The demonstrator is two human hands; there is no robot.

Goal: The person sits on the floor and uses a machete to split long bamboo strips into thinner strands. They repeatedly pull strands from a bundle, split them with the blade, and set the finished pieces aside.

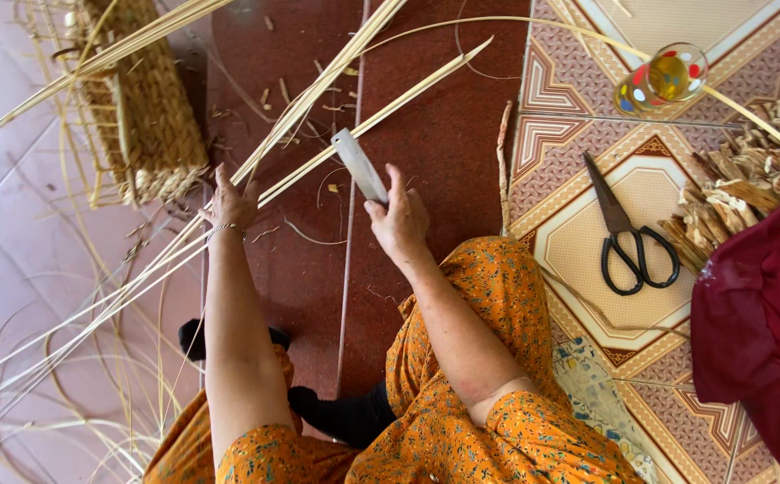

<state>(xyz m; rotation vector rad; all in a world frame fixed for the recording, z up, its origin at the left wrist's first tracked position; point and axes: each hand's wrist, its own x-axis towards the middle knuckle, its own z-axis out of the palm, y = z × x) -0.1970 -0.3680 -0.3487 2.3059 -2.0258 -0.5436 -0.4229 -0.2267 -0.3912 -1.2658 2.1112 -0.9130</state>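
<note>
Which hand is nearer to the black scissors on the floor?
The right hand, holding a knife, is nearer; the scissors lie to its right. The left hand, holding strips, is farther left.

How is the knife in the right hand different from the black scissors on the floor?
The knife is held in the right hand, its blade pointing away from the person; the scissors lie untouched on the patterned floor tiles. The knife has one pale, flat blade, while the scissors have two dark blades, closed together, and black loop handles. The knife is near the cane strips held by the left hand; the scissors lie beside a pile of cut scraps. Both are cutting tools.
</note>
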